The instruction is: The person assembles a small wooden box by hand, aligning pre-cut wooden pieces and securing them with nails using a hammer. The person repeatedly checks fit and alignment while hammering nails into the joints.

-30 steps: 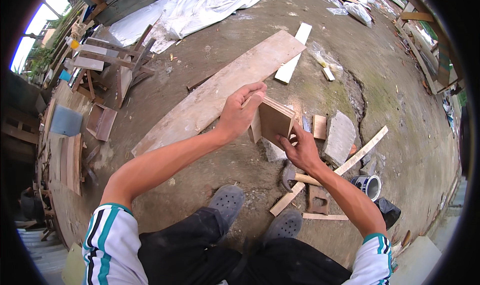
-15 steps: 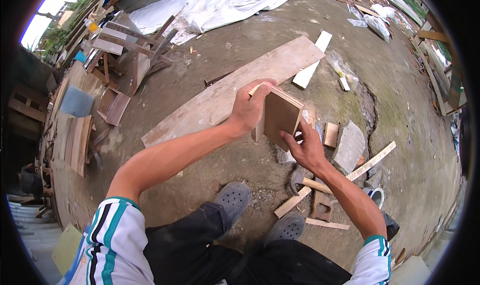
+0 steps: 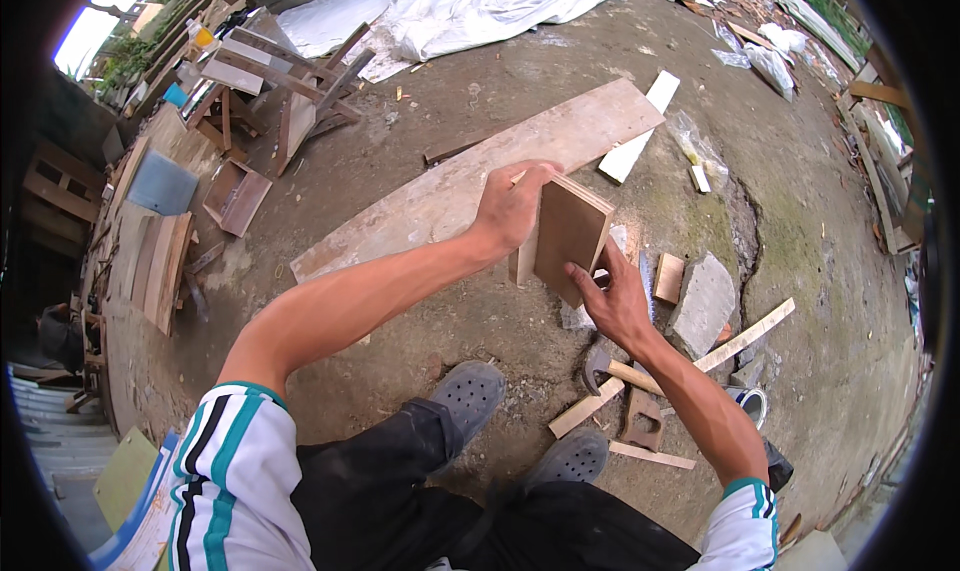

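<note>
In front of me, above the ground, both hands hold a small piece made of plywood boards [image 3: 572, 233], with a brown face and a pale layered edge. My left hand [image 3: 508, 209] is closed over its upper left side, the fingers partly hidden behind it. My right hand [image 3: 615, 299] grips the lower right edge, thumb on the brown face. How the boards are joined behind the face is hidden. Below my right forearm lie a hammer [image 3: 634, 375], a saw handle [image 3: 643, 419] and a wood strip [image 3: 587, 407]. A small wood block [image 3: 669, 278] rests beside a broken concrete slab [image 3: 703, 308].
Beyond my hands lies a long wide plank [image 3: 400, 226], with a white board [image 3: 640, 136] near its far end. An open wooden box [image 3: 237, 198] and stacked boards [image 3: 160, 276] stand at left. White sheeting [image 3: 490, 9] spreads across the back. A crack [image 3: 745, 226] runs through the ground.
The view has shifted slightly, so the ground things sit a little differently in the picture. Both hands keep their hold on the plywood piece, which has barely moved.
</note>
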The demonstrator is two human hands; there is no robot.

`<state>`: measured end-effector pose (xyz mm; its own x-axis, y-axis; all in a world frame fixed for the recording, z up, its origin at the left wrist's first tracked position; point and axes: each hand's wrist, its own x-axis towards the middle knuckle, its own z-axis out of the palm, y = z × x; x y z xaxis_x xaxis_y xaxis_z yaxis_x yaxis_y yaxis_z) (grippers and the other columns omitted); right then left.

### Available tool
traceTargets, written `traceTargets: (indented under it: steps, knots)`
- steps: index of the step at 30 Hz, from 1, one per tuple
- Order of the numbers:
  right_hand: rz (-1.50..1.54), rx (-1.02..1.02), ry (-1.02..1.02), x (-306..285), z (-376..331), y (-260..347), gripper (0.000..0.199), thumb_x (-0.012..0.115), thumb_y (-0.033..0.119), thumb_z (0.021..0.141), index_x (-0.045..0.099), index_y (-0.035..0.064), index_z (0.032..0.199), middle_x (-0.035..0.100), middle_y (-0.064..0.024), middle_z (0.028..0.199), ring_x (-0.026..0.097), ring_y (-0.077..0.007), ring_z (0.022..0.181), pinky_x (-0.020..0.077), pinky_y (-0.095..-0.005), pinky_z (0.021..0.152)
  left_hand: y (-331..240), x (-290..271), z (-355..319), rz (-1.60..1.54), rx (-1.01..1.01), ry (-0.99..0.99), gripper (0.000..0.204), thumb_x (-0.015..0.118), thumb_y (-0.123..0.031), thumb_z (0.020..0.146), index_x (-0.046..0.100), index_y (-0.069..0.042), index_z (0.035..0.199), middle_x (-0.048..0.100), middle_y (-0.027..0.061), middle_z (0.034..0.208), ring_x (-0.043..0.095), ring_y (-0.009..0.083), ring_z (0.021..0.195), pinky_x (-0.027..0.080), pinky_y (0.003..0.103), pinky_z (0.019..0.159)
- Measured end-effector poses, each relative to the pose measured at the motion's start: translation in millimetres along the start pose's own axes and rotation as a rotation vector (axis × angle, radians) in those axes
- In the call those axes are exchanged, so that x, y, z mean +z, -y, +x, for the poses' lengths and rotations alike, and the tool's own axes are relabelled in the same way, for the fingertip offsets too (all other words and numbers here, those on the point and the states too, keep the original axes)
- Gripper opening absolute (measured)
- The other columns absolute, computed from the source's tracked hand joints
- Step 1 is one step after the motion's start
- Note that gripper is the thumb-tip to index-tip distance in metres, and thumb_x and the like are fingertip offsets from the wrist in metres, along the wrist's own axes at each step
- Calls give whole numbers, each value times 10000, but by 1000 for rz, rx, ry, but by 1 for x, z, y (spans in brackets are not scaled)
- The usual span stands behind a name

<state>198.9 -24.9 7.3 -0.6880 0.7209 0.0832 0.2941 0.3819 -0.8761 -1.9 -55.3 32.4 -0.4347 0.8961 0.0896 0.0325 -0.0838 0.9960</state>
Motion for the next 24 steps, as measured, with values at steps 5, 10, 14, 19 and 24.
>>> traceTargets:
  steps: [5, 10, 14, 19, 24]
  knots:
    - [177, 6, -19, -7, 1, -17, 530, 691, 222, 944, 478, 18, 1385, 742, -182, 972, 722, -227, 773, 550, -353, 695, -10, 6, 10, -21, -220, 157, 419, 580, -401, 988, 684, 0, 1056, 664, 38, 912, 596, 116, 882, 475, 267, 799]
    - [502, 190, -102, -26, 10, -12, 417, 671, 254, 990, 515, 26, 1301, 754, -105, 983, 689, -106, 861, 529, -282, 742, 5, 7, 20, -93, -259, 245, 549, 555, -496, 975, 539, -34, 1271, 614, 116, 1194, 590, 175, 1100, 473, 352, 957]
    - [408, 263, -182, -44, 15, 10, 435, 679, 249, 981, 511, 32, 1319, 728, -118, 1051, 653, -153, 961, 510, -330, 834, 11, 15, 29, -230, -286, 118, 531, 519, -490, 982, 555, -33, 1249, 632, 123, 1177, 611, 207, 1102, 476, 372, 971]
    - [-271, -323, -443, -50, 8, 0, 350, 710, 214, 919, 597, 56, 1209, 662, -117, 1055, 584, -298, 1080, 434, -413, 941, 7, 14, 47, -316, -293, -25, 533, 513, -483, 975, 558, -27, 1249, 647, 130, 1172, 652, 236, 1075, 500, 386, 958]
    - [-593, -392, -239, -39, 3, 14, 392, 750, 382, 867, 653, 71, 1085, 663, -104, 1007, 588, -285, 998, 419, -412, 848, -6, 18, 52, -384, -324, -193, 555, 504, -499, 978, 553, -21, 1255, 651, 138, 1178, 666, 245, 1061, 514, 403, 944]
